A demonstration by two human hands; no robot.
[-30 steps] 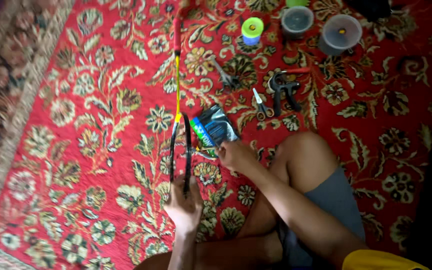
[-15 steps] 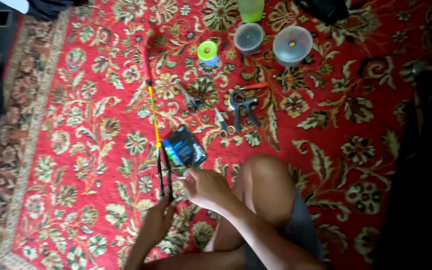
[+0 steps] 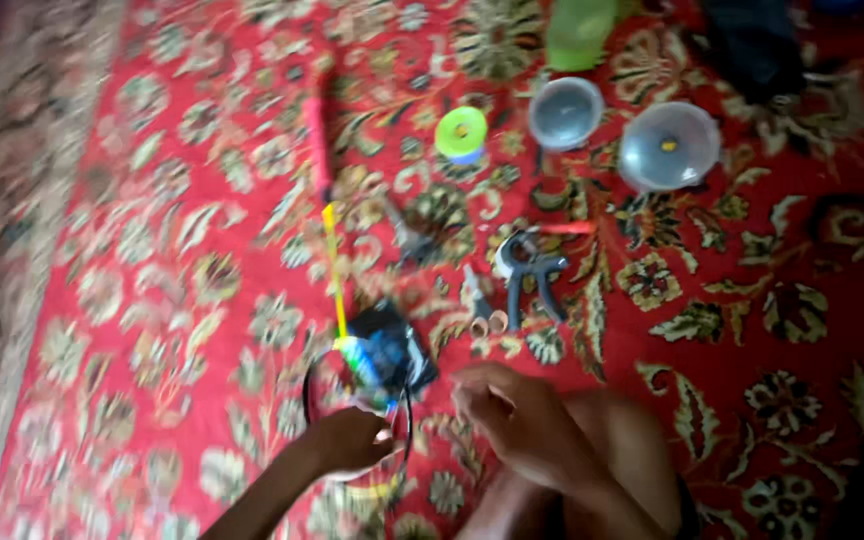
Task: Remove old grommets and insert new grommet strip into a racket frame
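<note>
Two hands are counted: one left hand (image 3: 350, 440) and one right hand (image 3: 512, 420). Two clear round containers (image 3: 566, 112) (image 3: 668, 146) are shown, with one green-topped spool (image 3: 461, 134), one pair of grey pliers (image 3: 528, 280), one red-and-yellow rod (image 3: 329, 235), one dark blue packet (image 3: 392, 355) and one patterned red carpet (image 3: 152, 300).

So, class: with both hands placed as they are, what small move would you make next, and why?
Probably bring the right hand across to the black hoop. The left hand grips only its lower edge, the right hand looks empty, and the picture is blurred, so this is a guess.
</note>
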